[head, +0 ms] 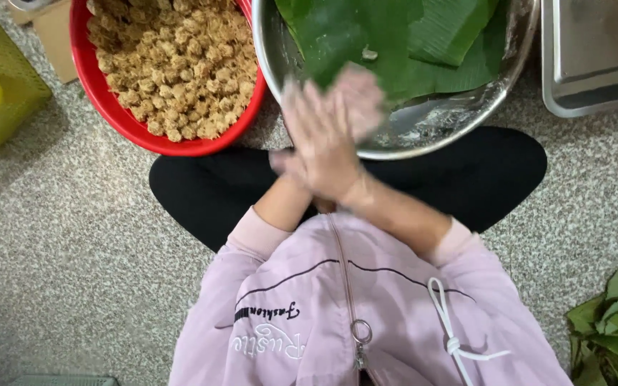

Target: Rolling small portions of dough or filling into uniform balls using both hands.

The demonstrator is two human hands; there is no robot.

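The right hand is laid flat over the left hand, palms pressed together and blurred; whether anything is held between them cannot be told. Both are seen above the near rim of the steel bowl, lined with banana leaves. Left of the bowl, rims nearly touching, a red basin of brown clumps is set. Open floor lies nearer.

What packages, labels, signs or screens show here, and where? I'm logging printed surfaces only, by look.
Printed lettering on pink jacket: lower middle, on the chest; dark and white script, upside down to the camera.
Cardboard box: top left, beside the red basin; plain brown, mostly hidden.
No signs or screens in view.
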